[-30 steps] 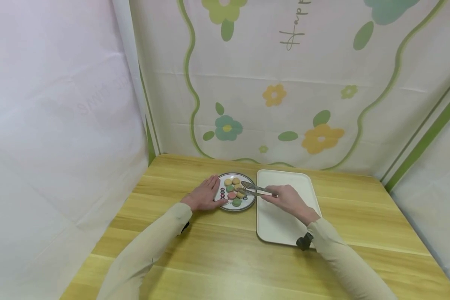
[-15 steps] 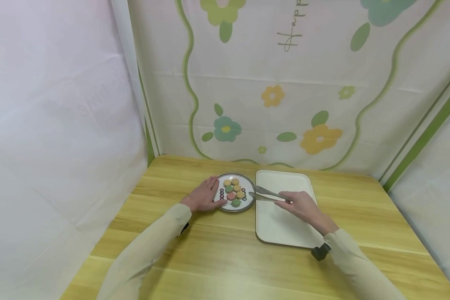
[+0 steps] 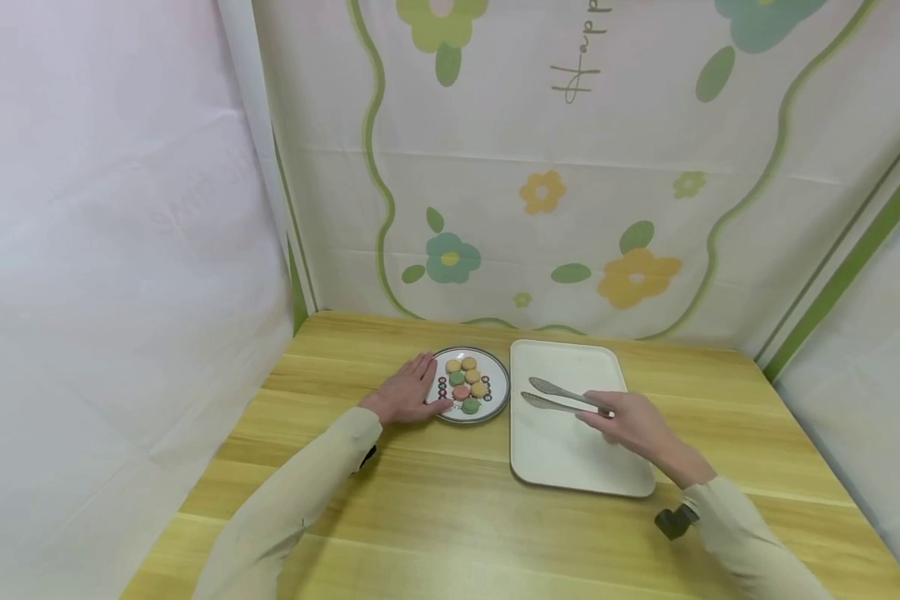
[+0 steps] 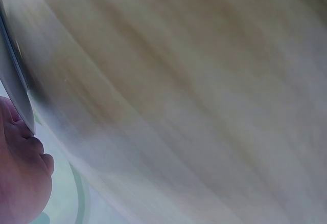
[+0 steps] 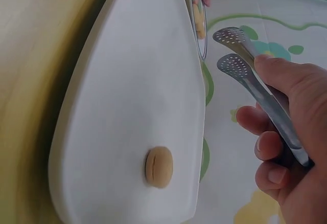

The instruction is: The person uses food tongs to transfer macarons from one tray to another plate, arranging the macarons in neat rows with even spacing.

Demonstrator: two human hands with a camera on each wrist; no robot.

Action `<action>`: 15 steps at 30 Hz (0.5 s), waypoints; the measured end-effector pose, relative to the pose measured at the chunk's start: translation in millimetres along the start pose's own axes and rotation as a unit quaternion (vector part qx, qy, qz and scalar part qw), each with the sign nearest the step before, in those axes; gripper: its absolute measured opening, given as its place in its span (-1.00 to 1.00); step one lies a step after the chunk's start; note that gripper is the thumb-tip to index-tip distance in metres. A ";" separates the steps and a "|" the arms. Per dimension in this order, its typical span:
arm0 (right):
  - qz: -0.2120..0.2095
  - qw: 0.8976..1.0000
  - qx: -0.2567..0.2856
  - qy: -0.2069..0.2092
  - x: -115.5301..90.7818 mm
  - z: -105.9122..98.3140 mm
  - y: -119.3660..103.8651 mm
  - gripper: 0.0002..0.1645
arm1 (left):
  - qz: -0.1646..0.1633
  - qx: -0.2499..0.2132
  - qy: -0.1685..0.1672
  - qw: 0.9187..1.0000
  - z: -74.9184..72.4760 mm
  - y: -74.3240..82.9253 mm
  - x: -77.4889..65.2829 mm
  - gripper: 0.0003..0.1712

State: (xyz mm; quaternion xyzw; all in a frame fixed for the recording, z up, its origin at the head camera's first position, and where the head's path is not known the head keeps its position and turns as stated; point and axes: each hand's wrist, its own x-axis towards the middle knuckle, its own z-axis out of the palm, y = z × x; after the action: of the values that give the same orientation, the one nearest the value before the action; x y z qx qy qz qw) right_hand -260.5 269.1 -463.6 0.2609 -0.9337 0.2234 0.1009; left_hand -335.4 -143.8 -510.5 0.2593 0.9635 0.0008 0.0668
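My left hand (image 3: 407,392) lies with straight fingers at the left rim of a round white plate (image 3: 498,385), the thumb along its front. Several small macarons (image 3: 472,377), yellow, tan, green and pink, sit on that plate. In the left wrist view, the plate's edge (image 4: 14,75) shows beside the hand (image 4: 23,178). My right hand (image 3: 637,425) grips metal tongs (image 3: 558,392) above the white tray (image 3: 547,458). Their perforated tips are apart, with nothing between them. The right wrist view shows a tan macaron (image 5: 159,166) on the tray; in the head view it cannot be made out.
Plate and tray stand side by side, a narrow gap between them, on a wooden table (image 3: 420,517). Behind the table hangs a flower-printed cloth (image 3: 495,208). A white cloth (image 3: 120,292) closes off the left side.
My right hand has carried the tongs rightward from over the macarons to over the tray, their tips staying apart. The left hand has stayed at the plate's rim. The macarons on the plate look unchanged.
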 end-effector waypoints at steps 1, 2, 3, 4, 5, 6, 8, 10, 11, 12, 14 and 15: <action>0.001 1.000 0.000 -0.001 -1.4 -1.4 0.8 -0.85 | -0.001 -0.001 0.001 1.000 0.2 -0.2 -0.4 0.17; 0.001 1.000 -0.003 -0.002 -2.8 -2.5 1.9 -0.85 | -0.001 -0.001 0.002 1.000 0.5 -0.5 -0.7 0.17; 0.000 1.000 -0.007 -0.002 -4.2 -3.4 3.2 -0.85 | -0.002 -0.002 0.002 1.000 0.7 -0.7 -1.0 0.16; -0.001 1.000 -0.010 0.001 -5.7 -4.4 4.5 -0.86 | -0.003 -0.002 0.003 1.000 0.8 -0.8 -1.3 0.16; -0.001 1.000 -0.014 0.001 -7.4 -5.3 5.9 -0.87 | -0.004 -0.001 0.003 1.000 0.8 -0.9 -1.4 0.16; -0.001 1.000 -0.017 0.002 -9.1 -6.2 7.1 -0.88 | -0.005 0.000 0.002 1.000 0.9 -1.0 -1.6 0.16; -0.002 1.000 -0.022 0.006 -13.5 -8.2 9.4 -0.89 | -0.007 0.004 0.000 1.000 1.2 -1.1 -1.3 0.16; -0.006 1.000 -0.026 0.011 -18.5 -10.4 11.3 -0.88 | -0.005 0.005 0.000 1.000 1.2 -1.0 -1.1 0.15; -0.007 1.000 -0.028 0.013 -21.2 -11.6 11.8 -0.88 | -0.005 0.006 -0.002 1.000 1.1 -1.0 -0.8 0.15; -0.008 0.999 -0.030 0.015 -23.9 -12.9 12.5 -0.87 | -0.004 0.008 -0.003 1.000 1.2 -1.0 -0.5 0.15; -0.008 0.999 -0.034 0.019 -28.8 -15.5 13.8 -0.87 | 0.000 0.004 0.002 1.000 0.9 -0.8 -0.4 0.15; -0.007 0.999 -0.036 0.022 -30.9 -16.8 14.5 -0.86 | 0.001 0.002 0.005 1.000 0.9 -0.7 -0.4 0.14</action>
State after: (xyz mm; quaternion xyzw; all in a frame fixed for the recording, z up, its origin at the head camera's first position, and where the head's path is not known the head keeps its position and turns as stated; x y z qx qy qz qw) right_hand -240.8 301.7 -463.5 0.2583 -0.9370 0.1945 0.1319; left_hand -335.2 -144.6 -511.4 0.2608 0.9634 -0.0001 0.0619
